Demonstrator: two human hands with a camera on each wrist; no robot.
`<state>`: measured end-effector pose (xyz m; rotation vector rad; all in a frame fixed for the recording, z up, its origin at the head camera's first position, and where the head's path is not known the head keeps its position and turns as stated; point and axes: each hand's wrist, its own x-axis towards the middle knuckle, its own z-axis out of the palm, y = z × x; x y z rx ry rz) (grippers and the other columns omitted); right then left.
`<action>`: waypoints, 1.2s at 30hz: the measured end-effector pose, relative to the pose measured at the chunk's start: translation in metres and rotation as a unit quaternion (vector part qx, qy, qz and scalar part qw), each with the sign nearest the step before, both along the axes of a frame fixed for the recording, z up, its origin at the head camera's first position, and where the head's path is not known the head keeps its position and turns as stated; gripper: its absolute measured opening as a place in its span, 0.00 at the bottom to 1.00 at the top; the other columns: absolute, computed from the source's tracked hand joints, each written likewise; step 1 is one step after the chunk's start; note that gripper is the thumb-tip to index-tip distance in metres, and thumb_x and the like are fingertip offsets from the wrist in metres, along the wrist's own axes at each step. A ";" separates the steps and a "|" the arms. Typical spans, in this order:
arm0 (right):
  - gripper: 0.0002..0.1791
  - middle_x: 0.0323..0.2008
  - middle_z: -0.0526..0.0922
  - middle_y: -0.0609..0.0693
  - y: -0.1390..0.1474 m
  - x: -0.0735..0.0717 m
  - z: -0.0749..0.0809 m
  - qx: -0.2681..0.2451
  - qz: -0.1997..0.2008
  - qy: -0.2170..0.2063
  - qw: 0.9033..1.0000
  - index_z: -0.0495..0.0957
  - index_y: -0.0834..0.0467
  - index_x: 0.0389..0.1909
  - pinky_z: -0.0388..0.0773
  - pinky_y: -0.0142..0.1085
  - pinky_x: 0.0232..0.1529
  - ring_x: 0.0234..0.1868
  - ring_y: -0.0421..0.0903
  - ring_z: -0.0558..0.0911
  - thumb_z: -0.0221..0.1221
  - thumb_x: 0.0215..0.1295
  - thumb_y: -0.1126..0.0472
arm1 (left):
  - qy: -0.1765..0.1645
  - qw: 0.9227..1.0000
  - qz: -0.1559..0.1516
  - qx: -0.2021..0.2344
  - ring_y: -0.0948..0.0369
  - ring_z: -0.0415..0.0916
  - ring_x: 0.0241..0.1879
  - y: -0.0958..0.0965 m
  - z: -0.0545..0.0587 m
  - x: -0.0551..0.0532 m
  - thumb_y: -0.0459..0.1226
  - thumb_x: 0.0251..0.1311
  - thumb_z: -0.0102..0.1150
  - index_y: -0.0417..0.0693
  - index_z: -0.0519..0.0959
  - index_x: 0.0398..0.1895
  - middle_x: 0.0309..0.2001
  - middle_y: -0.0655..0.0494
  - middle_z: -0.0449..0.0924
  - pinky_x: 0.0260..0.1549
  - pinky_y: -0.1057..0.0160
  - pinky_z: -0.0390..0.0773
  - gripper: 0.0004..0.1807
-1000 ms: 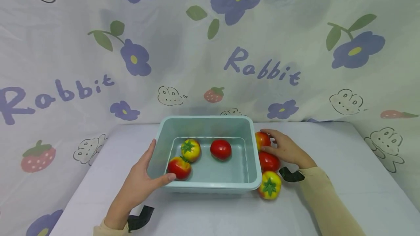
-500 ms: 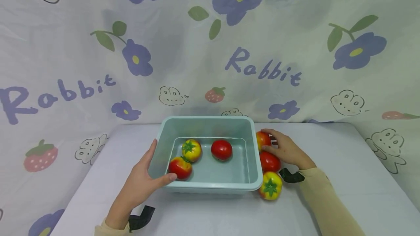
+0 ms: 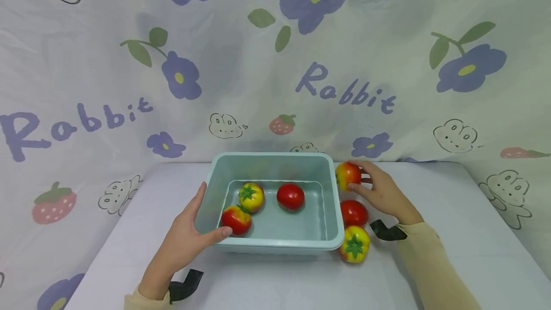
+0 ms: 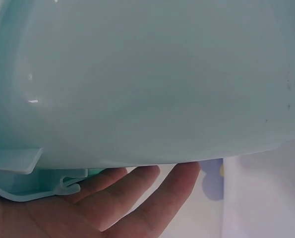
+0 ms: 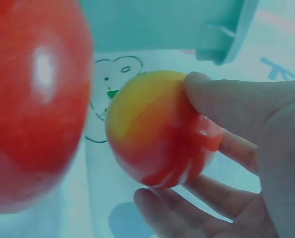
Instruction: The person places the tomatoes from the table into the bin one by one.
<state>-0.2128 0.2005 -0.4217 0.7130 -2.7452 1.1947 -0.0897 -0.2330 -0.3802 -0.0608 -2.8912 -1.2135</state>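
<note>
Head view: we see the right hand (image 3: 382, 192) pinching a glossy round red-and-yellow fruit (image 3: 347, 176), perhaps plastic, just outside the right wall of a pale blue-green rectangular plastic bin (image 3: 275, 243). Its place has just changed: half a second ago it sat close by a smooth oval red fruit (image 3: 354, 213), and now it has come up and away, with a strip of white table (image 3: 478, 233) showing between the two. We take that to mean the pick is made and this fruit is the one in work, held but outside the bin, while the oval red fruit and a squat yellow fruit with a green star-shaped top (image 3: 355, 245) lie beside the bin with no hand on them. In the right wrist view we find the thumb pressed on the held fruit and the other fingers fanned apart round its far side; whether the fruit touches the bin wall we cannot tell. The left hand (image 3: 182, 238) has stayed put, thumb on the near rim, fingers spread along the outside of the left wall, which we judge steadies the bin, and inside it three more fruits (image 3: 290, 197) lie unmoved
</note>
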 end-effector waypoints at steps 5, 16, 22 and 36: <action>0.35 0.61 0.68 0.49 0.000 0.003 0.008 0.002 -0.008 0.036 0.999 0.62 0.49 0.66 0.76 0.50 0.50 0.57 0.49 0.71 0.62 0.58 0.50 | -0.001 1.000 0.001 -0.001 0.44 0.53 0.66 0.000 -0.001 0.000 0.55 0.48 0.65 0.58 0.38 0.74 0.72 0.51 0.45 0.51 0.34 0.64 0.57; 0.35 0.61 0.68 0.49 -0.002 0.014 0.027 -0.004 -0.027 0.068 0.997 0.63 0.47 0.66 0.76 0.50 0.48 0.57 0.50 0.71 0.63 0.57 0.52 | -0.005 1.000 -0.006 -0.003 0.43 0.49 0.68 0.001 0.005 0.000 0.55 0.48 0.65 0.59 0.37 0.74 0.73 0.49 0.44 0.53 0.33 0.60 0.57; 0.35 0.61 0.67 0.46 -0.005 0.021 0.035 -0.010 -0.024 0.079 0.997 0.63 0.46 0.66 0.76 0.47 0.49 0.57 0.46 0.71 0.63 0.57 0.52 | -0.010 1.000 -0.005 -0.003 0.42 0.49 0.67 0.002 0.007 0.001 0.55 0.48 0.65 0.58 0.37 0.74 0.72 0.49 0.44 0.53 0.33 0.61 0.58; 0.37 0.63 0.65 0.44 -0.011 0.035 0.051 0.000 -0.035 0.117 0.992 0.61 0.41 0.66 0.77 0.43 0.49 0.59 0.44 0.69 0.64 0.56 0.52 | 0.004 1.000 -0.005 0.012 0.44 0.58 0.63 0.000 0.000 -0.001 0.53 0.49 0.65 0.57 0.39 0.74 0.72 0.51 0.48 0.49 0.37 0.69 0.56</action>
